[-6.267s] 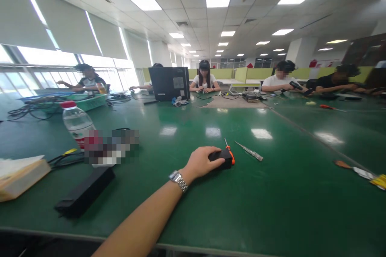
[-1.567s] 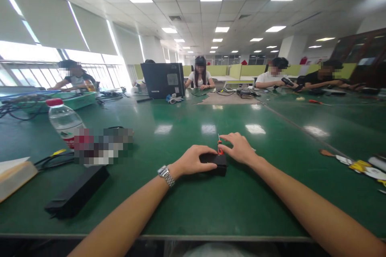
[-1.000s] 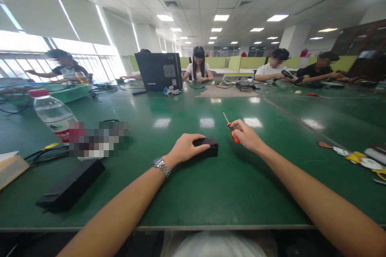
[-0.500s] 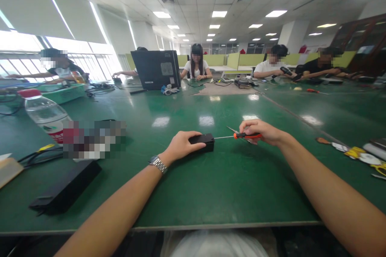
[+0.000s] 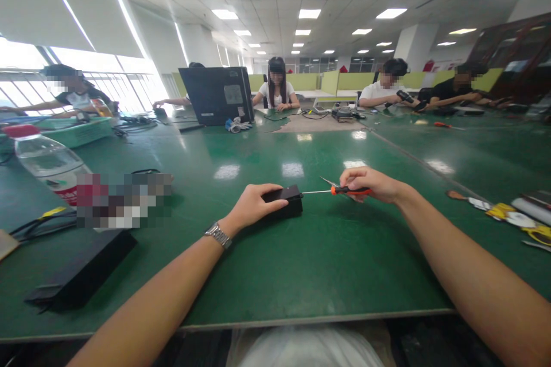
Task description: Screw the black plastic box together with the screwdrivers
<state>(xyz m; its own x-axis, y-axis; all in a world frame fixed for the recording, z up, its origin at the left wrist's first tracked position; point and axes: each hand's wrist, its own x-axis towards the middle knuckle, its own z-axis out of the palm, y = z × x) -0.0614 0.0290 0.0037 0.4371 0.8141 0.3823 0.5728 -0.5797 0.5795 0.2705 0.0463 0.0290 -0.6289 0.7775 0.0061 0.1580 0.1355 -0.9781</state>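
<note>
Barely started, I'd say: my left hand (image 5: 253,205) clamps the black box (image 5: 287,202) onto the green table (image 5: 327,264), my right hand (image 5: 370,183) pinches the orange-handled screwdriver (image 5: 344,190), tip at the box's end, casing unopened.

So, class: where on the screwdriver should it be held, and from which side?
By the orange handle, from the right. The screwdriver is held level, its thin bare shaft pointing left at the small black box under the left hand; the right hand grips the thicker handle end.
</note>
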